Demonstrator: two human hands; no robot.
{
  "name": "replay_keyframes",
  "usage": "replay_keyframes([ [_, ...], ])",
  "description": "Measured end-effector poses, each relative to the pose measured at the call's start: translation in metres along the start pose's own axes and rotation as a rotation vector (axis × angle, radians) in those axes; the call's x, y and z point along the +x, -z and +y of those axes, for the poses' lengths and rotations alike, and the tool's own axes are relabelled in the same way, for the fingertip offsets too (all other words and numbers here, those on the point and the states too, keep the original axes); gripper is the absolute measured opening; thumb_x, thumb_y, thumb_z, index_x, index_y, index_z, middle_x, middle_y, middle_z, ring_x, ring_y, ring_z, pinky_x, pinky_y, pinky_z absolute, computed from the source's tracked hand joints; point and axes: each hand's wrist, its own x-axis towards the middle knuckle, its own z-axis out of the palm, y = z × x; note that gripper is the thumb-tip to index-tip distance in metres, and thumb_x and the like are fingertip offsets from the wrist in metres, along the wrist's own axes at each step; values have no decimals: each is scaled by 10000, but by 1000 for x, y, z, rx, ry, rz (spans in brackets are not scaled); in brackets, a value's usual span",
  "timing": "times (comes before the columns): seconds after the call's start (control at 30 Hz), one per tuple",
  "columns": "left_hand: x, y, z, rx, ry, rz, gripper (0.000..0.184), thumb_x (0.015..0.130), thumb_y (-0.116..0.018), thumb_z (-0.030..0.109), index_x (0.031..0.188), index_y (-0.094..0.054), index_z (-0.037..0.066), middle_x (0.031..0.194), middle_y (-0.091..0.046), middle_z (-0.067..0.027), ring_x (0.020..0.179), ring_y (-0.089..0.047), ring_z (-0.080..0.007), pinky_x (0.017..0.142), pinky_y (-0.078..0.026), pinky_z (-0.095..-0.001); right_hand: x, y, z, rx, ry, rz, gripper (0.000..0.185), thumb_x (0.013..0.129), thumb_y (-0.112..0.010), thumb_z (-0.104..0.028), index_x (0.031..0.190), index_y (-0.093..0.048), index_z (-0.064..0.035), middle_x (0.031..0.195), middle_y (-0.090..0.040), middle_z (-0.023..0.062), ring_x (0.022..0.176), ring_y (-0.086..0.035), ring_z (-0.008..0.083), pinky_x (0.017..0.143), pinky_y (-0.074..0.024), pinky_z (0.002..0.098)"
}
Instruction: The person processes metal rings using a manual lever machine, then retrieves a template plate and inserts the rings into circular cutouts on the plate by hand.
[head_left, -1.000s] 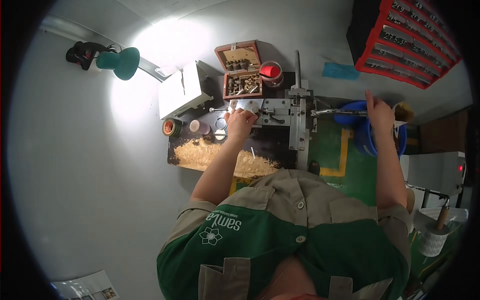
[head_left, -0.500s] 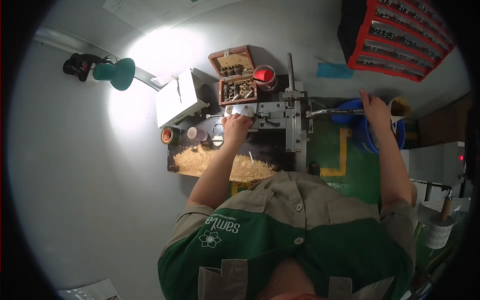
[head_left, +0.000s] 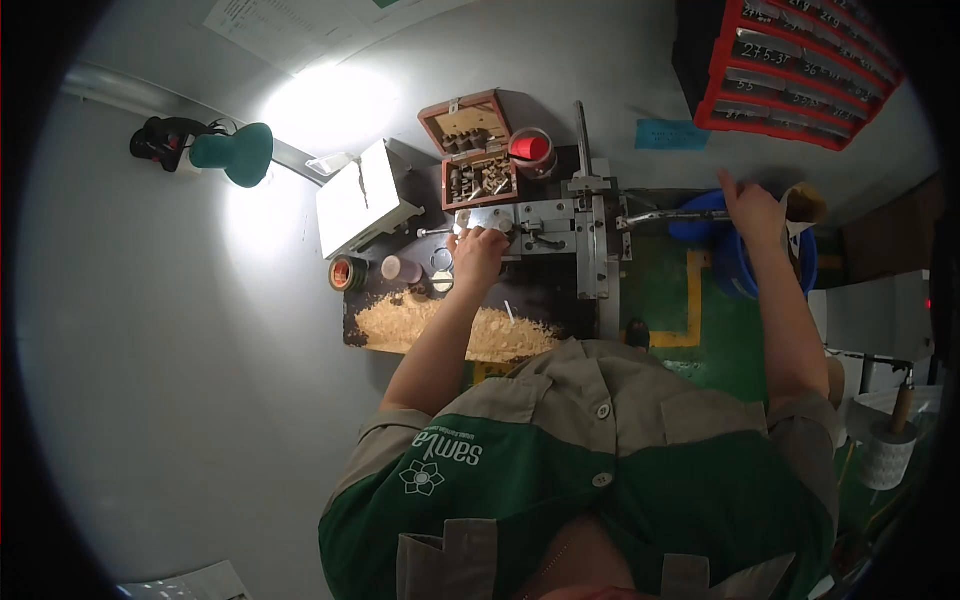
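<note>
My left hand [head_left: 480, 257] is over the near edge of a bright metal plate [head_left: 482, 217] on a bench-mounted metal fixture [head_left: 548, 228]. Its fingers are bent and close together, and what lies under them is hidden. My right hand [head_left: 756, 212] is closed around the far end of a long metal lever [head_left: 675, 215] that sticks out to the right of the fixture, its thumb pointing up. A hinged wooden box [head_left: 448, 187] of small metal pieces stands open behind the plate. Close to my left wrist lie a ring [head_left: 441, 259] and a small round lid [head_left: 442, 282].
Yellowish shavings [head_left: 500, 335] cover the bench front. A tape roll [head_left: 348, 272], small jar [head_left: 402, 269] and white stand [head_left: 365, 205] are at left. A jar with red contents [head_left: 532, 152] stands behind. Blue bucket [head_left: 735, 275], red drawer cabinet [head_left: 780, 95] and green lamp [head_left: 235, 155] surround the bench.
The whole view has shifted slightly. Both hands keep their places on the fixture and the lever, and the lever looks nearly unmoved.
</note>
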Motion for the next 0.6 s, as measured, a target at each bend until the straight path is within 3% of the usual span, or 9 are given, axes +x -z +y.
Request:
replay_keyframes([
  [0.03, 0, 0, -1, 10, 4, -10, 90, 836, -697, 266, 872, -745, 200, 919, -683, -30, 1023, -593, -252, 962, -316, -453, 6, -2, 7, 54, 43, -65, 679, 966, -357, -652, 912, -760, -109, 844, -717, 176, 852, -693, 380, 764, -548, 459],
  [0.13, 3, 7, -2, -17, -8, -56, 95, 826, -709, 263, 890, -749, 206, 929, -684, -25, 1034, -589, -251, 988, -303, -484, -11, 5, -5, 238, 51, 150, 666, 966, -351, -659, 1004, -757, -132, 841, -715, 181, 851, -692, 382, 761, -548, 453],
  [0.17, 3, 8, -2, -26, -6, -62, 98, 819, -716, 265, 888, -748, 204, 941, -683, -29, 1051, -582, -254, 1006, -289, -496, -5, -2, -4, 76, -45, 62, 659, 961, -366, -662, 976, -757, -132, 813, -714, 174, 829, -695, 376, 739, -551, 453],
  [0.23, 2, 10, -2, -38, -32, -65, 122, 818, -722, 291, 890, -743, 195, 948, -680, -33, 1067, -576, -257, 1016, -280, -497, 3, -3, 1, 49, -14, -9, 705, 957, -350, -673, 882, -756, -102, 815, -715, 177, 836, -695, 373, 740, -552, 457],
  [0.3, -1, 13, 3, -55, -39, -33, 146, 817, -733, 311, 890, -734, 185, 947, -674, -37, 1068, -575, -259, 1031, -269, -499, 4, 0, 1, 39, 1, -57, 717, 968, -327, -664, 905, -751, -89, 836, -716, 180, 856, -693, 372, 759, -550, 453],
  [0.37, 0, 4, -2, -37, -13, -51, 134, 822, -728, 309, 880, -732, 188, 932, -670, -46, 1059, -578, -262, 1042, -264, -495, 1, 6, 1, 91, 35, -56, 727, 986, -287, -651, 935, -741, -84, 844, -712, 179, 871, -686, 371, 789, -538, 446],
  [0.47, 0, -3, -8, -52, 0, -13, 105, 828, -713, 296, 873, -739, 204, 920, -672, -50, 1043, -583, -255, 1042, -269, -486, -13, 21, -15, 289, 86, 87, 694, 967, -330, -668, 921, -738, -108, 823, -708, 167, 854, -683, 376, 767, -541, 446],
  [0.53, 0, -2, -7, -15, -14, 0, 105, 825, -715, 295, 871, -743, 205, 923, -675, -44, 1039, -584, -252, 1041, -269, -486, 2, -6, -2, 62, -66, 33, 680, 958, -356, -667, 910, -741, -108, 857, -720, 161, 871, -690, 370, 779, -546, 446],
  [0.6, 4, 5, -4, 21, -21, -24, 108, 817, -718, 303, 860, -751, 210, 933, -682, -31, 1044, -586, -241, 1041, -266, -485, 7, 4, -2, 21, -41, -94, 624, 962, -396, -631, 929, -745, -115, 885, -723, 163, 883, -690, 370, 772, -548, 456],
])
